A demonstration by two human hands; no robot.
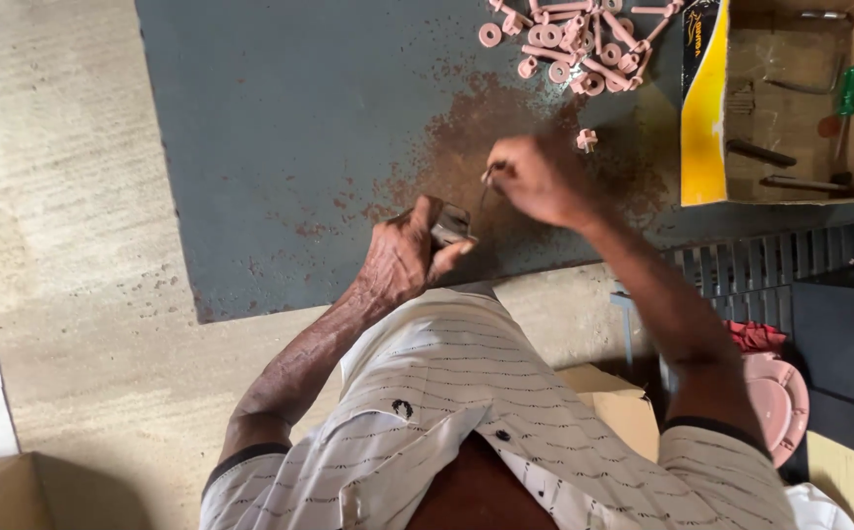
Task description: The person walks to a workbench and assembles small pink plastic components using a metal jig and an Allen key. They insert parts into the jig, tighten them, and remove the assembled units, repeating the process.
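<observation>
At the near edge of the rusty grey metal sheet [280, 128], the left hand [402, 257] is gripping a small dark metal part [449, 225], bracing it, while the right hand [537, 179] is pinching a thin metal pin [486, 186] just beside it; loose pink plastic washers and bolts [576, 44] are lying near the far edge.

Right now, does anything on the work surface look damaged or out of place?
Yes. The grey metal sheet has a large rust patch under the hands, its paint worn away. One pink plastic piece lies apart from the pink pile at the top.

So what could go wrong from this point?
The thin metal piece pinched in the right hand looks easy to drop or to prick a finger with. The small pink part lies loose beside that hand and could get knocked away. The left hand grips a metal tool near the sheet's edge.
</observation>
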